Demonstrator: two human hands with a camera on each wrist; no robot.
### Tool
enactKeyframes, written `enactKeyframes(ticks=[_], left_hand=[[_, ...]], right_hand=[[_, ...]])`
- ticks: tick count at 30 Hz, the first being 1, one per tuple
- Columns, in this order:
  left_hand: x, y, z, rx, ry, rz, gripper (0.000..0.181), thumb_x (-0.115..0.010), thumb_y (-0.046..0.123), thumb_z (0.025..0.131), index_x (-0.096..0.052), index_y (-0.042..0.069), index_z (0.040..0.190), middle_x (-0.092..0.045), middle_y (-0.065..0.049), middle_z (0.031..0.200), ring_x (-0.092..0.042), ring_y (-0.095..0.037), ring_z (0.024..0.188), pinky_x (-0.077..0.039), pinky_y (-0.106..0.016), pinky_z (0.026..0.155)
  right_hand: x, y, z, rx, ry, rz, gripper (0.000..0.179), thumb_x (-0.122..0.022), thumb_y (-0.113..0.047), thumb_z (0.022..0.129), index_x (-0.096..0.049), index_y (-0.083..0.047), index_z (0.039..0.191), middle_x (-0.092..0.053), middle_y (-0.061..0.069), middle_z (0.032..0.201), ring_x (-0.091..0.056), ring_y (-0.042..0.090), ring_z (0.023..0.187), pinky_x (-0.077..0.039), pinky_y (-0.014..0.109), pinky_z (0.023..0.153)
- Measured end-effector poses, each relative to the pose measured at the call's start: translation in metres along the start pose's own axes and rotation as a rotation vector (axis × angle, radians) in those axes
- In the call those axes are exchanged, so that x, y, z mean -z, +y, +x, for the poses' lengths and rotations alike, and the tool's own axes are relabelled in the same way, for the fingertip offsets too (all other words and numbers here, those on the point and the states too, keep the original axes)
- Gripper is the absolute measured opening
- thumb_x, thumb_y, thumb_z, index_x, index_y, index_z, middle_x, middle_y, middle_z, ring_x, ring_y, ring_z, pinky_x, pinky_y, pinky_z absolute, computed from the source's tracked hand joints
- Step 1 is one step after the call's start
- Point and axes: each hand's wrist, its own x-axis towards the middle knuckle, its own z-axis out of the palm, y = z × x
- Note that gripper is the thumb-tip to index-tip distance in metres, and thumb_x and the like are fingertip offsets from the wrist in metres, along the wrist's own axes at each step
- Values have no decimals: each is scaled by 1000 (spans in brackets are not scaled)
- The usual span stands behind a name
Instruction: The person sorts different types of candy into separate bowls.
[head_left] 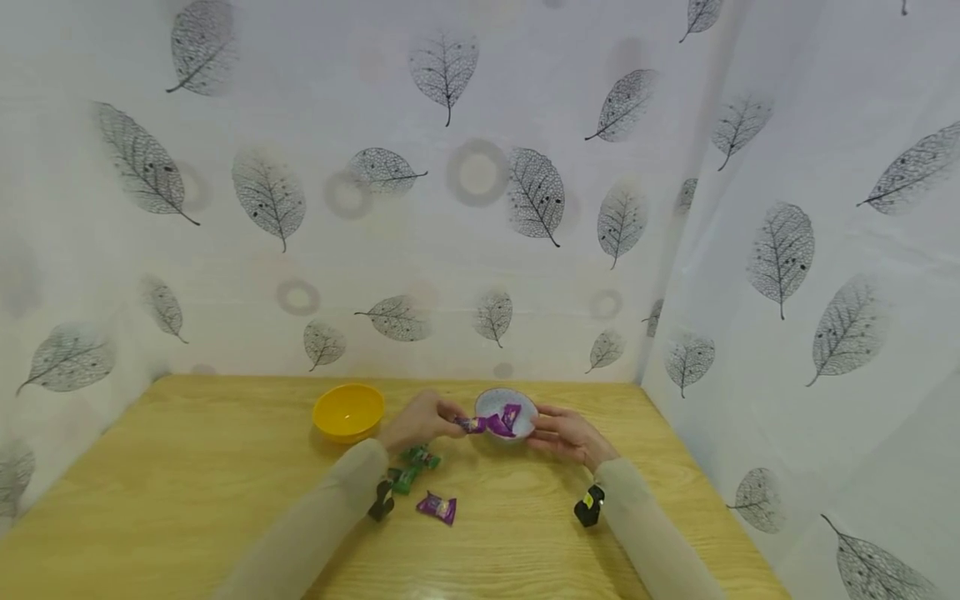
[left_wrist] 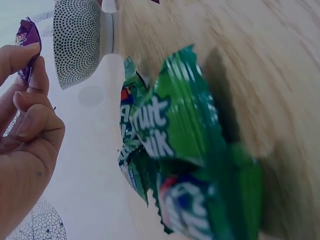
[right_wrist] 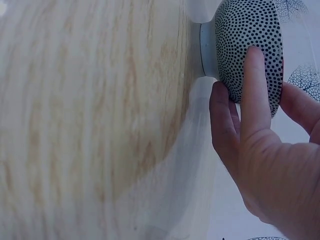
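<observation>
My left hand point(head_left: 422, 419) pinches a purple-wrapped candy point(left_wrist: 30, 42) between thumb and fingertips, at the left rim of a small white bowl with black dots point(right_wrist: 245, 40). Inside that bowl lie purple candies point(head_left: 511, 415), seen in the head view. With its fingers along the outer side and the thumb at the rim, my right hand point(head_left: 570, 437) holds the bowl from the right. Green-wrapped candies point(left_wrist: 175, 120) rest on the table below my left wrist, partly hidden by it in the head view. Closer to me is a single purple candy point(head_left: 437, 507).
A yellow bowl point(head_left: 347, 412) stands to the left of my left hand, near the back of the wooden table point(head_left: 187, 483). Behind the table and along its right side hangs a pale sheet with a leaf print point(head_left: 536, 196).
</observation>
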Motion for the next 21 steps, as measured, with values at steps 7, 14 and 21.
enactKeyframes(ticks=[7,14,21], left_hand=[[-7,2,10,-32,36,-26,17,-78,14,79,-77,10,96,-73,-2,84,-59,-13,74,-50,-26,66],[-17,7,21,1,103,-18,21,-78,18,77,-77,12,98,-71,0,86,-57,-13,76,-49,-26,67],[-25,5,30,26,151,-52,23,-78,12,75,-77,8,98,-70,-2,84,-56,-14,74,-49,-26,66]], right_hand=[[0,0,0,-4,1,14,61,-50,1,98,-21,8,151,-44,32,139,-61,34,114,-52,40,98],[0,1,-2,4,7,6,59,-50,1,99,-23,8,151,-44,32,140,-60,35,116,-53,41,97],[1,0,-1,4,0,4,59,-49,1,99,-22,8,151,-43,33,141,-52,40,126,-49,44,102]])
